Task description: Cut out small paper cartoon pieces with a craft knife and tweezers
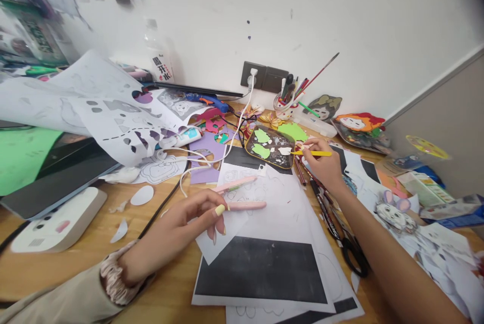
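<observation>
Green cut-outs (pixel 261 143) are already laid on the dark tray (pixel 270 146); a yellow pencil (pixel 313 153) is gripped by the right hand (pixel 321 163), white sheets (pixel 260 203) (uncut) pinned by the left hand (pixel 189 220), fingers half-curled, holding nothing.

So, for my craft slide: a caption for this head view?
Right hand holds a yellow pencil beside a dark tray; left hand rests on paper.

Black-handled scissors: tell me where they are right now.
In the head view the scissors lie on the right side of the desk, on the white papers, just left of the right forearm and below the row of coloured pencils.
</observation>
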`<state>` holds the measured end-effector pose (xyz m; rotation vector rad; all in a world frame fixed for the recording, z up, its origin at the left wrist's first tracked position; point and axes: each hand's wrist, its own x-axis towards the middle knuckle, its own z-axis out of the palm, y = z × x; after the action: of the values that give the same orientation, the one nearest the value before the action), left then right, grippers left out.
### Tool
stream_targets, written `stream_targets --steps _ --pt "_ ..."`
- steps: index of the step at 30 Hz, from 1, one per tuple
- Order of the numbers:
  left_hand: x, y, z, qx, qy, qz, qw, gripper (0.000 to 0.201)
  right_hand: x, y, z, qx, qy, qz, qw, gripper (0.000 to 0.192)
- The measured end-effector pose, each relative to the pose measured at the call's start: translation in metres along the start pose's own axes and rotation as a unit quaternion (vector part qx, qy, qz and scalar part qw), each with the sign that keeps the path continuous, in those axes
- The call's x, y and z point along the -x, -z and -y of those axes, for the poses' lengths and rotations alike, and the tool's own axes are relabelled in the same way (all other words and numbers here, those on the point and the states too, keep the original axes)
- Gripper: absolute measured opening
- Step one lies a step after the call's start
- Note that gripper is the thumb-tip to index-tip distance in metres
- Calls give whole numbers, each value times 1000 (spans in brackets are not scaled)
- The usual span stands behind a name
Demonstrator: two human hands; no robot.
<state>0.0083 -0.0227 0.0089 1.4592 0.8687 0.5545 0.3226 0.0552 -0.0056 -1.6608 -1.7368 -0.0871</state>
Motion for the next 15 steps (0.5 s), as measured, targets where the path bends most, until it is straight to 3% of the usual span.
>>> stream_targets --steps 15 --pt "-2 1 3 -8 -8 -2 1000 18 -2 17 3 27 -33 42 998 15"
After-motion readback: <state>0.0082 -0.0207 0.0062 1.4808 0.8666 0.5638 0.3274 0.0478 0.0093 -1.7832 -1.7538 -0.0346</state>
